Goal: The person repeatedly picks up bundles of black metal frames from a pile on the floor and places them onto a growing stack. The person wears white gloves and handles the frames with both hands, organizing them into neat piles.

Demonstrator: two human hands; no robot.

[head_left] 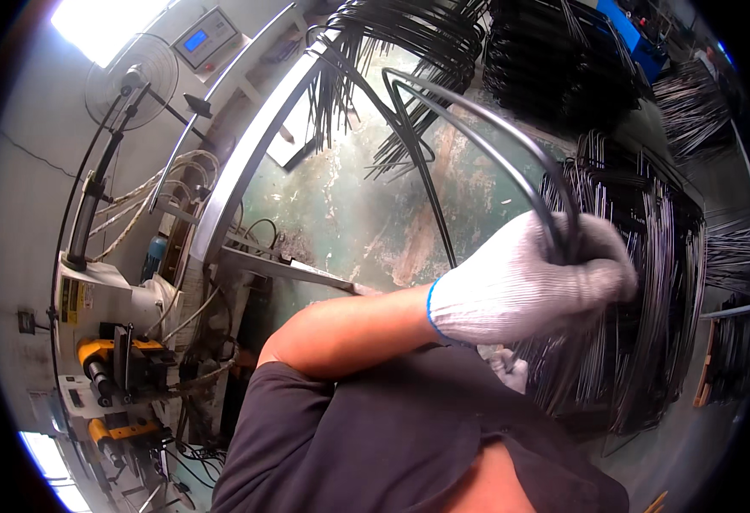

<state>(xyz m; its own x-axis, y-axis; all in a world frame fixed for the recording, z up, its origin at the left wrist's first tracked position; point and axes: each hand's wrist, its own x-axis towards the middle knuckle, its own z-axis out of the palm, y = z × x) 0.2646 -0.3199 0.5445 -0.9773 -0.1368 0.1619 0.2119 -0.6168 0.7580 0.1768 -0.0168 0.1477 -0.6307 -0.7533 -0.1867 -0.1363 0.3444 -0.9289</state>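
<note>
Surface: a worn green floor [349, 214] with rust-brown patches fills the middle of the view. A curved pale metal rail [247, 162] crosses it from the far centre down to the left.

Room: a workshop. At far left stand a round wire-guard fan [131, 81] and a grey control box with a small blue screen [206, 38]. At near left is a white machine body [110, 299] with yellow-and-black fittings [110, 359] and pale hoses.

Stock: bundles of bent black wire frames [648, 248] stand at right. More dark bundles [563, 60] lie at far right, and loose black rods [392, 51] at far centre.

Hands: the left hand [524, 291], in a white knit glove, has its grip clenched around a looped black wire frame [477, 128] that arcs up and to the far left above the floor. The bare forearm crosses the chest from left to right. Only a scrap of white glove of the right hand [507, 368] shows beneath the left; its grip cannot be told.

Hidden: the dark shirt [375, 436] covers the near centre. The held frame's lower end is lost among the standing frames. The rim is black.

Open room: floor between the rail and the right stacks.
</note>
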